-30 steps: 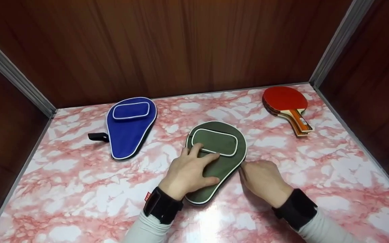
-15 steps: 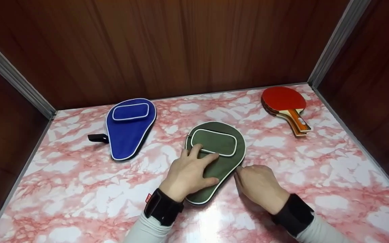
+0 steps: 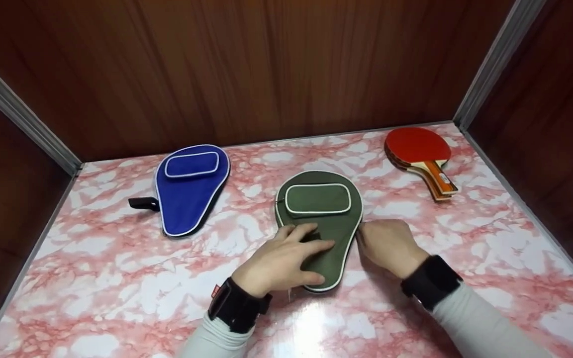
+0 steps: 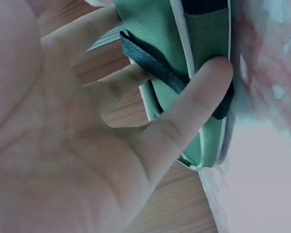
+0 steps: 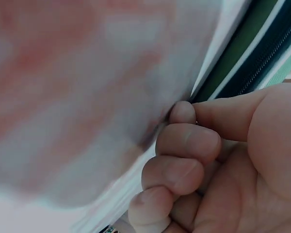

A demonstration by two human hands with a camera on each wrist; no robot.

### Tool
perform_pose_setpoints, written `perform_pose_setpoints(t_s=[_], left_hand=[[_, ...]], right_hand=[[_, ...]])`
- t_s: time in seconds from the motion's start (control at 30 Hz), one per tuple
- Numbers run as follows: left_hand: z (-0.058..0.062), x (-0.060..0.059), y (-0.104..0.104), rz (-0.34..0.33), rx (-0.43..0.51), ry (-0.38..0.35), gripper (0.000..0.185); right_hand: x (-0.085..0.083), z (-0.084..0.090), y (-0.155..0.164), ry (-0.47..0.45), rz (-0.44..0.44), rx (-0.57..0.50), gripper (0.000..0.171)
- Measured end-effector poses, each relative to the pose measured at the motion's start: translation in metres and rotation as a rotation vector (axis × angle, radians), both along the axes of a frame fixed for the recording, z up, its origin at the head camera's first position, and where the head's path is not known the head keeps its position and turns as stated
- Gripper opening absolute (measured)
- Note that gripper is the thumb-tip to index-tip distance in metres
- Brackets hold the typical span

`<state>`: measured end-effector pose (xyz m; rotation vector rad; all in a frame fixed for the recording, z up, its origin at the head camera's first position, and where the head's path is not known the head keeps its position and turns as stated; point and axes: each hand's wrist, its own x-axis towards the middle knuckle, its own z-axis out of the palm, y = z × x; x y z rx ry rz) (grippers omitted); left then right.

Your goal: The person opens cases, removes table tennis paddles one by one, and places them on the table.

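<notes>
The green table tennis paddle case, edged in white, lies mid-table with its pocket facing up. My left hand rests on its lower half, fingers spread; in the left wrist view the thumb touches the case's side, near a black strap. At the case's right edge my right hand is curled. In the right wrist view its thumb and index finger pinch at the end of the visible zipper. The zipper pull itself is hidden by the fingertips.
A blue paddle case with a black strap lies at the left. Two stacked table tennis paddles, red side up, lie at the back right. Brown wood-grain walls enclose the table behind and at both sides.
The green case has turned, its narrow end swinging right. My left hand has slid lower on it. My right hand first moved slightly down along the edge, then up and right with the case.
</notes>
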<state>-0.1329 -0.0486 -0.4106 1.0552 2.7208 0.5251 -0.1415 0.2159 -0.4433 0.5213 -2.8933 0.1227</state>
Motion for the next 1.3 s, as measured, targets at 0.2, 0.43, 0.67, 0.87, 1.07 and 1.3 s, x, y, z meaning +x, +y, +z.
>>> perform_pose_setpoints(t_s=[0.2,0.43,0.67,0.87,1.07,1.3], left_hand=[[-0.005,0.0,0.009,0.051,-0.008,0.094,0.068],[-0.005,-0.001,0.011,0.049,-0.004,0.127,0.067],[-0.006,-0.001,0.01,0.046,0.004,0.146,0.068],[-0.006,-0.001,0.01,0.048,0.01,0.147,0.068],[-0.008,-0.001,0.01,0.049,0.018,0.156,0.067],[-0.009,-0.001,0.008,0.048,0.023,0.164,0.067]], right_hand=[[-0.013,0.002,0.001,-0.071,-0.022,-0.003,0.03],[-0.006,0.0,0.0,-0.08,-0.018,-0.026,0.03],[0.007,-0.007,-0.006,0.001,0.017,-0.017,0.028],[0.02,-0.011,-0.012,0.032,0.036,-0.04,0.027],[0.03,-0.012,-0.016,0.02,0.057,-0.039,0.024],[0.038,-0.01,-0.02,0.008,0.069,-0.045,0.026]])
